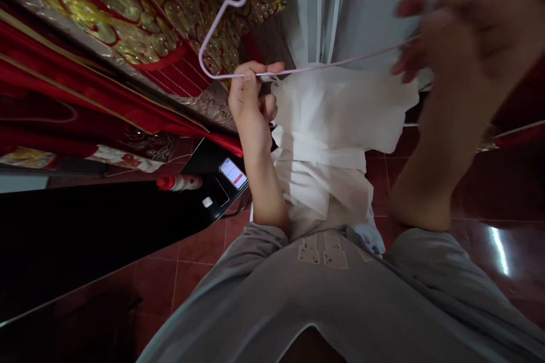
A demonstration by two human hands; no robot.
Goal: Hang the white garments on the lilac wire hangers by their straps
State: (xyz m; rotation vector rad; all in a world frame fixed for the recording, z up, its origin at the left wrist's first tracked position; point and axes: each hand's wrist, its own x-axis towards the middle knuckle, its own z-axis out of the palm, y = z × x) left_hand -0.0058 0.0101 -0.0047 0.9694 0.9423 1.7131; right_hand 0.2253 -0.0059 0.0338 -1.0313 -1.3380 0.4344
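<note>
A thin pale pink wire hanger (pixel 221 11) is held up in front of me, its hook at the top. My left hand (pixel 251 96) is closed around the hanger's lower bar near its left corner. A white garment (pixel 336 125) hangs from that bar and drapes down toward my grey clothing. My right hand (pixel 460 28), blurred and close to the camera, is at the hanger's right end with fingers curled over the bar and the cloth's upper edge.
Red and gold embroidered fabric (pixel 106 28) hangs at the left. Below it a black table (pixel 85 227) holds a lit phone (pixel 234 173), a red-capped bottle (pixel 179 182) and a small white object. Red floor tiles (pixel 489 193) lie below; a white curtain (pixel 340 0) hangs behind.
</note>
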